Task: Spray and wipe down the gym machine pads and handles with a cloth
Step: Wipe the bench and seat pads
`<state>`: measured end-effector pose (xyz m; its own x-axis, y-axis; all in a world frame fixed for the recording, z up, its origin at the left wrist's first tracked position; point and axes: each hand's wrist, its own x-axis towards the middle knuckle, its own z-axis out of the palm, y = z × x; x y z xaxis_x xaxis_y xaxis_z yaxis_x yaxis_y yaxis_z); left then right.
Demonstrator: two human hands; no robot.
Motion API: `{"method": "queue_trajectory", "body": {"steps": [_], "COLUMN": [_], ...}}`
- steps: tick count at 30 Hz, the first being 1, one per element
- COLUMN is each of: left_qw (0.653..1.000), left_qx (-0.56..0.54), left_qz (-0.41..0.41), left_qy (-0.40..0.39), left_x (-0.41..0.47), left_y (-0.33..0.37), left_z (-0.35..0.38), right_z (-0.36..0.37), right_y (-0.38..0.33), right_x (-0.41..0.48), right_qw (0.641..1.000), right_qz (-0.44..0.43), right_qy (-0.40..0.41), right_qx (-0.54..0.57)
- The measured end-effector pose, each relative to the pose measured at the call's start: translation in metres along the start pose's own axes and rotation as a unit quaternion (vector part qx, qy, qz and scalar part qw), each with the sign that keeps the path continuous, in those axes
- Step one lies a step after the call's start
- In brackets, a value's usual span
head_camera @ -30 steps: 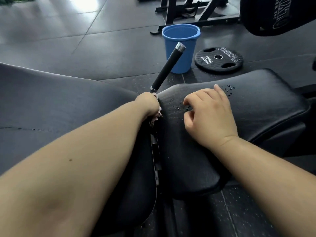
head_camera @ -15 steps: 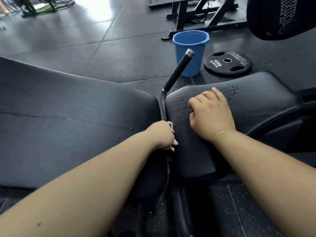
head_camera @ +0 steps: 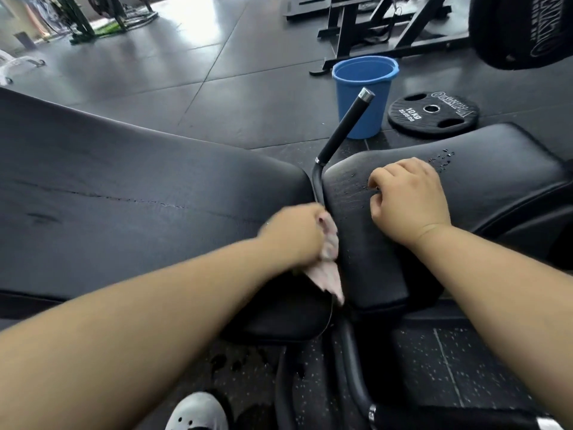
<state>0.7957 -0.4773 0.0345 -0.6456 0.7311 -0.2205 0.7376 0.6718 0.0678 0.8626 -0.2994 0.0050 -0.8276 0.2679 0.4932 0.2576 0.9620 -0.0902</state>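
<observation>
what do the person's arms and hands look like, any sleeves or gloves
Both arms are bare, with no sleeve in view on the left arm or right arm. The left hand and right hand wear no gloves; no watch, band or ring shows. The left hand is blurred.

The left hand [head_camera: 294, 234] gripped a pink cloth [head_camera: 330, 274] between the long pad [head_camera: 124, 197] and seat pad [head_camera: 496, 181]. The right hand [head_camera: 409, 200] rested curled on the seat pad.

a pale pink cloth [head_camera: 329, 274], bunched in the left hand [head_camera: 294, 234], hangs in the gap between two black pads. the left pad [head_camera: 124, 197] shows a thin crack; the right pad [head_camera: 496, 181] bears water droplets. a silver-capped black handle [head_camera: 345, 128] rises tilted from that gap.
</observation>
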Motion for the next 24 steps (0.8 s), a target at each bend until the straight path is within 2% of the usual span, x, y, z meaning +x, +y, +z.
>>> {"method": "queue_trajectory", "body": {"steps": [1, 2, 3, 4, 6, 8, 14, 15, 17, 19, 21, 24], "left_qw": [0.996, 0.991, 0.988, 0.983, 0.995, 0.996, 0.987, 0.984, 0.978, 0.953, 0.929, 0.924], "left_qx": [0.062, 0.118, 0.127, 0.167, 0.075, 0.061, 0.15, 0.165, 0.177, 0.176, 0.16, 0.082], "left_qz": [0.008, 0.014, 0.024, 0.061, 0.06, 0.053, 0.052, 0.037, -0.063, -0.179, -0.273, -0.322], "left_qy": [0.06, 0.069, 0.083, 0.053, 0.03, 0.035, 0.034, 0.05, 0.096, 0.17, 0.192, 0.19], "left_x": [-0.003, -0.006, -0.008, -0.014, -0.029, -0.028, -0.057, -0.07, -0.093, -0.117, -0.137, -0.121], "left_y": [-0.012, -0.024, -0.04, -0.049, -0.05, -0.045, -0.09, -0.102, -0.135, -0.19, -0.232, -0.219], "left_z": [-0.013, -0.02, -0.024, -0.026, -0.022, -0.016, -0.026, -0.032, -0.054, -0.085, -0.112, -0.114], "right_z": [0.0, 0.0, 0.002, 0.003, 0.006, 0.007, 0.005, 0.006, 0.007, 0.006, 0.004, 0.005], "right_y": [-0.005, -0.011, -0.02, -0.031, -0.056, -0.077, -0.107, -0.117, -0.142, -0.175, -0.194, -0.201], "right_x": [-0.002, -0.004, -0.006, -0.007, -0.007, -0.005, 0.012, 0.014, 0.015, 0.024, 0.031, 0.037], "right_qw": [1.0, 0.999, 0.997, 0.994, 0.984, 0.975, 0.944, 0.936, 0.92, 0.911, 0.906, 0.909], "right_qz": [0.018, 0.04, 0.063, 0.085, 0.121, 0.143, 0.206, 0.214, 0.204, 0.186, 0.18, 0.108], "right_qy": [0.001, -0.005, -0.016, -0.034, -0.067, -0.084, -0.132, -0.153, -0.198, -0.219, -0.227, -0.252], "right_qx": [0.017, 0.033, 0.048, 0.066, 0.108, 0.145, 0.221, 0.235, 0.269, 0.296, 0.311, 0.315]}}
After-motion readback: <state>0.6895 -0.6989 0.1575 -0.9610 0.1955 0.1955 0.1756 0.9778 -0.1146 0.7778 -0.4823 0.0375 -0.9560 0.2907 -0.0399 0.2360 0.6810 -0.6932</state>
